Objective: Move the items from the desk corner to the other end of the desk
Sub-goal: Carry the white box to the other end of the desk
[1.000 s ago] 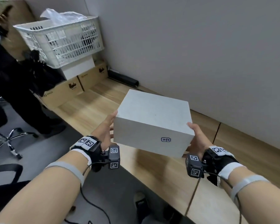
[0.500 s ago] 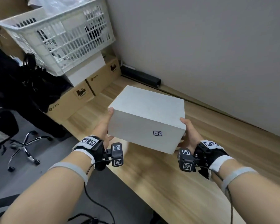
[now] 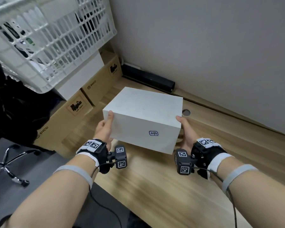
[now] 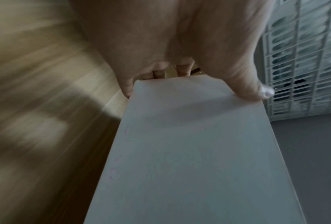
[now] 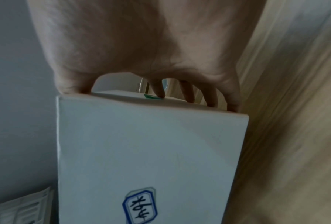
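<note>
Both hands grip the white box — left hand and right hand clasping opposite ends.

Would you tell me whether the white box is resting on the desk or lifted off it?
Lifted, probably: both hands hold the white box by its sides, its shadow falling on the desk beneath.

The light wood-grain counter runs along a grey wall. At its far end two brown cardboard cartons lie on it side by side, and a long black bar lies against the wall just beside them.
</note>
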{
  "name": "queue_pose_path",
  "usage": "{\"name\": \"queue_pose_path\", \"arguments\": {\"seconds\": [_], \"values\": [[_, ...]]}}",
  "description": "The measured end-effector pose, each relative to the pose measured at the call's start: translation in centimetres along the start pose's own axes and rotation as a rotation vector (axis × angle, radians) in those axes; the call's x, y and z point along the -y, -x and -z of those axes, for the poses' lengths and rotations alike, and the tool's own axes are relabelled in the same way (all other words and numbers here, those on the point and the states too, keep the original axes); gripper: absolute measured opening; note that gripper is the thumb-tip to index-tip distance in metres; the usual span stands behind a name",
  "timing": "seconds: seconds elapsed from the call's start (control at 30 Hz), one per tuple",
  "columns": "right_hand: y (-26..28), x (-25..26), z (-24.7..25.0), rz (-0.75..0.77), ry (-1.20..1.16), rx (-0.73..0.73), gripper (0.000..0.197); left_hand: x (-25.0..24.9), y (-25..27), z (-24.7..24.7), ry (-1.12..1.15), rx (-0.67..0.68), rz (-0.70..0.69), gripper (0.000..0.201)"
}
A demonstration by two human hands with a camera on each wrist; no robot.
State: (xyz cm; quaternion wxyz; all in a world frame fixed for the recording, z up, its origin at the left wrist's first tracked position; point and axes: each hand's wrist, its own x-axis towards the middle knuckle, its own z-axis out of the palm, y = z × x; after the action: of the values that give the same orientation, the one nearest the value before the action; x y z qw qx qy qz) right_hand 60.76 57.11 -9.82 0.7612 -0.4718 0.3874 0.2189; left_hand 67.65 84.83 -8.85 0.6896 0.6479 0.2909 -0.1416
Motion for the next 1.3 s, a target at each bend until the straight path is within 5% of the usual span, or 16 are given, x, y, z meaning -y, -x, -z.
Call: {"name": "queue_pose_path", "arguments": {"seconds": [0.13, 0.3, 0.5, 0.7, 0.8, 1.03, 1.3], "values": [[-4.2, 0.8, -4.8, -0.022, -0.042, -0.052, 0.084, -1.9, -6.8, 1.4, 0.017, 0.048, 0.024, 0.12], [-8.5, 3.7, -9.8, 0.058, -0.077, -0.146, 0.066, -4.1, -14.0, 1.6, 0.081, 0.116, 0.112, 0.132], [-13.5, 6.8, -14.4, 0.098, -0.174, -0.172, 0.079, -6.5, -18.5, 0.2, 0.26, 0.319, 0.31, 0.089], [-16.9, 8.6, -16.5, 0.109, -0.205, -0.111, 0.07, -7.1, -21.8, -1.4, 0.297, 0.438, 0.355, 0.06], [-17.4, 9.0, -16.6, 0.092, -0.216, -0.071, 0.062, -7.1, -22.2, -2.0, 0.315, 0.5, 0.332, 0.06], [-15.8, 9.1, -14.7, 0.198, -0.12, -0.135, 0.056, -6.2, -19.7, -2.8, 0.248, 0.389, 0.271, 0.012], [-7.6, 6.2, -3.9, 0.279, -0.157, -0.159, 0.05, -1.8, -11.9, -10.0, -0.061, 0.484, 0.261, 0.027]]}}
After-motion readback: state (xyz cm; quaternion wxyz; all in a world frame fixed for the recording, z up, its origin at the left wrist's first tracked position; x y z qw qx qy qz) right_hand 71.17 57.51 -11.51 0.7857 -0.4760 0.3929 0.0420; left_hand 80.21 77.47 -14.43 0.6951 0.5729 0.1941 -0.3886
